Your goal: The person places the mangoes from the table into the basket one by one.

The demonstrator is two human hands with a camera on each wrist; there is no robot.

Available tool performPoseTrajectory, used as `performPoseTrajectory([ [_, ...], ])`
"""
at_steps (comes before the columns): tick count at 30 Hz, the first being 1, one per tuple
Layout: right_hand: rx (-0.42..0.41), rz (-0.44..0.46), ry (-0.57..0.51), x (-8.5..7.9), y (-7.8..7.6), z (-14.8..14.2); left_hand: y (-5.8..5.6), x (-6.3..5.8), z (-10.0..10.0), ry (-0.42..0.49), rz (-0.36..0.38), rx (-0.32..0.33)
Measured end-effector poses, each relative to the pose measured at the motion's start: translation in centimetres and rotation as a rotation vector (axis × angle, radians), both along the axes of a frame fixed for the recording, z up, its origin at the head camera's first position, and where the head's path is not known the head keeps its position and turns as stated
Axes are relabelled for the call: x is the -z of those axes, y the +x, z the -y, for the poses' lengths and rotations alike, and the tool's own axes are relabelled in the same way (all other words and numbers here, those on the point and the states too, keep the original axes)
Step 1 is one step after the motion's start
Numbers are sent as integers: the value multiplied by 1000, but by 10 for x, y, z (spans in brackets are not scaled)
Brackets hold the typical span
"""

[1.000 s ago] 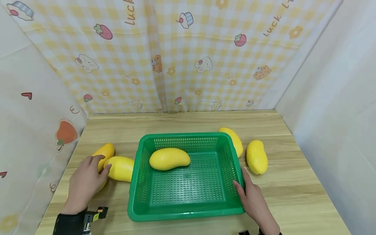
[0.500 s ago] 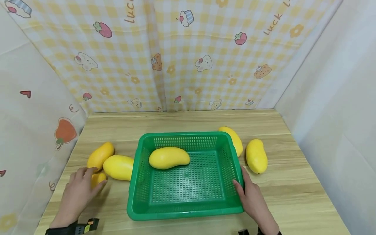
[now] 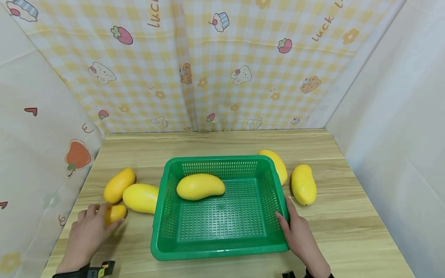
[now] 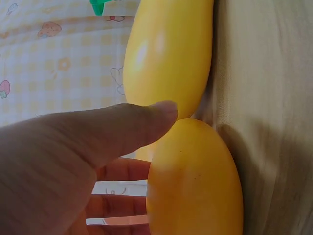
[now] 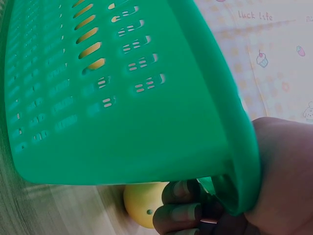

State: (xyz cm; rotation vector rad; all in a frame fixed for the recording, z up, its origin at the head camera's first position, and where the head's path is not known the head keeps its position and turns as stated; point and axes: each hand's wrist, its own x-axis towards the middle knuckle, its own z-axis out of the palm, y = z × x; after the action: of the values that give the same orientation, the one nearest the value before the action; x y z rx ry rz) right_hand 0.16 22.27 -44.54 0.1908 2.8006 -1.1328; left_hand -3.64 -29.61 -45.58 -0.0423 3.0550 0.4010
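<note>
My left hand (image 3: 87,231) curls over an orange-yellow mango (image 3: 116,214) on the wood table, at the front left. In the left wrist view, several fingers pass behind this mango (image 4: 195,181), their tips hidden, with the thumb by its upper end. Beyond it lie an orange mango (image 3: 119,185) and a larger yellow mango (image 3: 140,198) beside the basket. A green plastic basket (image 3: 222,255) with slotted walls holds one yellow mango (image 3: 200,187). My right hand (image 3: 300,235) grips the basket's right rim, thumb inside and fingers outside, under the rim.
Two more yellow mangoes lie right of the basket: one mango (image 3: 278,168) partly hidden behind its far corner, another mango (image 3: 304,184) farther out. A patterned curtain (image 3: 222,77) closes off the back of the wood table (image 3: 347,231), with pale cloth at both sides.
My left hand has moved toward the front left, off the far orange mango and onto the near one. The right hand and the basket stay in place.
</note>
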Motion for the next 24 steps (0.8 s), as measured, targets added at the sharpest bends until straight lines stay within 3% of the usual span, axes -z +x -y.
performPoseTrajectory([
  [5,3,-13,-6,1,1,0,1,2,0,12,-1,17],
  [15,-4,-28,-2,0,0,2,1,3,-4,47,-104,40],
  [24,5,-11,-7,-1,1,2,-13,2,-1,40,-141,44],
])
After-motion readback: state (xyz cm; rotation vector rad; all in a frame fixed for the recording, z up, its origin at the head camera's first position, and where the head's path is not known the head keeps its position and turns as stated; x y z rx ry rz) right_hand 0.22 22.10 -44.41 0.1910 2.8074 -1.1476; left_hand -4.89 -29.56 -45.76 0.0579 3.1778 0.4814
